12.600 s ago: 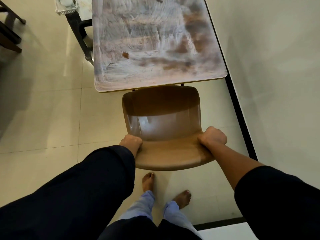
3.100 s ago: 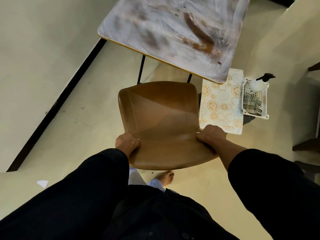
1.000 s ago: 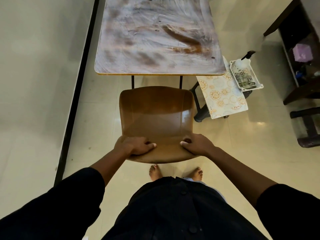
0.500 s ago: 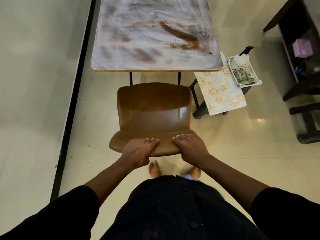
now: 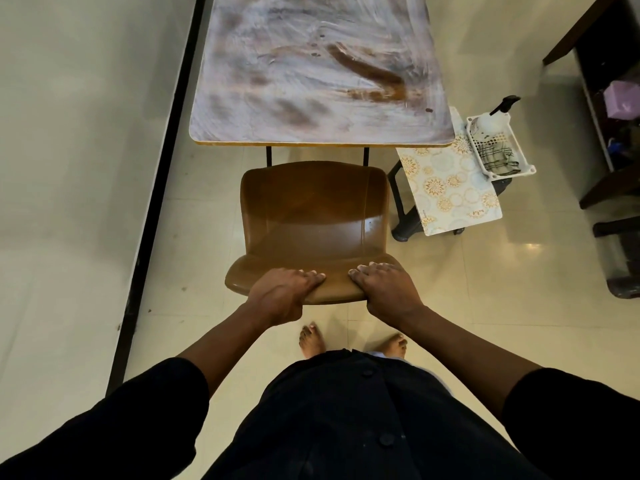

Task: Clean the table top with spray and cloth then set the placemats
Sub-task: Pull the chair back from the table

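Plainly, from the head view, both hands sit on the top edge of the chair point(image 5: 311, 216) back, side by side. The left hand point(image 5: 282, 294) has its fingers point(image 5: 310, 276) laid over the top of the rim and the thumb hidden beneath it, so it grips the edge. The right hand point(image 5: 384, 292) mirrors it, fingers point(image 5: 363, 270) curled over the rim, thumb out of sight. Neither hand carries any cleaning tool.

The chair stands at 12 o'clock from the hands, its seat reaching toward the surface point(image 5: 318, 67) but stopping short of it; seat edge and table edge look near, not overlapping, though the wide lens makes that hard to judge. The surface lies beyond the chair at 12 o'clock, its long axis running away from the person, and is smeared all over with pale streaks and brown patches.

The task's things lie at about 2 o'clock from the right hand, well apart from it. A patterned placemat point(image 5: 450, 188) rests on a dark stool point(image 5: 398, 202) just beside the surface's near right corner. A white basket point(image 5: 526, 166) sits at the mat's far end, holding the spray bottle point(image 5: 491, 119) and a checked cloth point(image 5: 498, 159).

My judgement: the right hand is the nearer one to basket and mat, so a reach for spray or cloth would go rightward and forward past the chair, once the grip on the chair back is let go. Cleaning looks not yet begun.
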Action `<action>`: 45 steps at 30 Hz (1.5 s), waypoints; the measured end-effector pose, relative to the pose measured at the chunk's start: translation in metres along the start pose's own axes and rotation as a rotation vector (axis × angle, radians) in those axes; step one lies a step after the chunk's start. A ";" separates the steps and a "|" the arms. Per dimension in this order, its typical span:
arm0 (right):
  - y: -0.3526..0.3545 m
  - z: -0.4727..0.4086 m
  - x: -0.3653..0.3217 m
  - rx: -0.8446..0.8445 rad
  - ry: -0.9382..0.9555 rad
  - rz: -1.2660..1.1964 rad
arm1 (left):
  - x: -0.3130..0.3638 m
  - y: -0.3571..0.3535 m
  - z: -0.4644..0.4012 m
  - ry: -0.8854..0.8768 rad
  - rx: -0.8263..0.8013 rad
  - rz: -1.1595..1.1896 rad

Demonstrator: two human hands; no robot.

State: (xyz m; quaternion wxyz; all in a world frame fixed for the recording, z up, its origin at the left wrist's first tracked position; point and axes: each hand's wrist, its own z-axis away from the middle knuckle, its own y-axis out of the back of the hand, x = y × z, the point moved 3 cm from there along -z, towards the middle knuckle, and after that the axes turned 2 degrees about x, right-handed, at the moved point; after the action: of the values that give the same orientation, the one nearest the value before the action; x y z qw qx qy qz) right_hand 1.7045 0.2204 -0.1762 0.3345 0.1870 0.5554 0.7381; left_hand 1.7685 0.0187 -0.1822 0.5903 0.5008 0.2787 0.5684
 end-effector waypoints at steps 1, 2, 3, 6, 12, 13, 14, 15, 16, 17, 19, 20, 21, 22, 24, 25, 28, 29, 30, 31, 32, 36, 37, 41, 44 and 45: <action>0.001 0.000 0.000 0.003 0.002 -0.006 | -0.001 0.000 0.000 -0.005 -0.003 0.011; 0.001 -0.001 0.000 0.005 0.003 -0.010 | -0.003 0.000 0.000 -0.012 -0.007 0.023; 0.001 -0.002 0.000 0.005 0.002 -0.012 | -0.005 0.000 0.000 -0.020 -0.010 0.037; 0.001 -0.004 -0.002 0.003 -0.002 -0.009 | -0.010 -0.001 0.001 -0.044 -0.017 0.066; -0.004 -0.005 -0.011 0.012 0.003 -0.006 | -0.018 -0.001 0.007 -0.071 0.021 0.095; -0.004 -0.006 -0.011 0.016 0.004 -0.002 | -0.017 -0.001 0.007 -0.072 0.028 0.099; -0.005 -0.006 -0.010 0.020 0.007 -0.003 | -0.017 -0.001 0.008 -0.071 0.034 0.101; -0.005 -0.005 -0.010 0.023 0.008 -0.003 | -0.016 -0.001 0.008 -0.069 0.044 0.101; -0.005 -0.005 -0.009 0.028 0.010 -0.003 | -0.015 -0.001 0.008 -0.066 0.050 0.098; -0.004 -0.005 -0.008 0.031 0.013 -0.005 | -0.014 -0.001 0.008 -0.062 0.053 0.098; -0.003 -0.004 -0.007 0.038 0.022 -0.019 | -0.013 -0.002 0.008 -0.052 0.050 0.097; -0.002 -0.003 -0.006 0.038 0.032 -0.021 | -0.012 -0.003 0.008 -0.048 0.041 0.086; -0.002 -0.002 -0.005 0.032 0.041 -0.024 | -0.012 -0.005 0.008 -0.045 0.030 0.072; -0.001 -0.002 -0.004 0.027 0.049 -0.032 | -0.012 -0.007 0.008 -0.041 0.021 0.062; -0.002 0.000 -0.002 0.023 0.051 -0.041 | -0.011 -0.010 0.008 -0.036 0.012 0.058; -0.001 0.000 -0.003 0.024 0.048 -0.038 | -0.011 -0.010 0.007 -0.038 0.013 0.061; 0.000 -0.001 -0.006 0.038 0.040 -0.035 | -0.013 -0.006 0.008 -0.044 0.037 0.079; 0.002 -0.002 -0.006 0.046 0.039 -0.032 | -0.014 -0.005 0.007 -0.047 0.049 0.082; 0.003 -0.003 -0.006 0.056 0.041 -0.029 | -0.014 -0.004 0.006 -0.050 0.054 0.084; 0.004 -0.002 -0.006 0.059 0.044 -0.031 | -0.014 -0.003 0.006 -0.053 0.048 0.090; 0.004 -0.002 -0.004 0.058 0.048 -0.044 | -0.014 -0.003 0.005 -0.053 0.026 0.103; 0.004 0.008 0.004 0.070 0.041 -0.202 | -0.009 0.001 -0.003 -0.061 -0.113 0.119; 0.006 0.010 0.006 0.072 0.032 -0.249 | -0.008 0.003 -0.005 -0.063 -0.136 0.114; 0.013 0.024 0.020 0.069 0.005 -0.368 | 0.008 0.015 -0.016 -0.045 -0.183 0.237; 0.019 0.036 0.037 0.101 -0.026 -0.427 | 0.025 0.029 -0.025 -0.025 -0.085 0.377; 0.022 0.040 0.045 0.120 -0.047 -0.456 | 0.031 0.033 -0.029 -0.020 -0.043 0.406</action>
State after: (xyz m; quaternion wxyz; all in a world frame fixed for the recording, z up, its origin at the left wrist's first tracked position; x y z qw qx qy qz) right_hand 1.6923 0.2767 -0.1476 0.4936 0.0933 0.6182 0.6045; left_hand 1.7359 0.0514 -0.1543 0.4766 0.5396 0.1540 0.6767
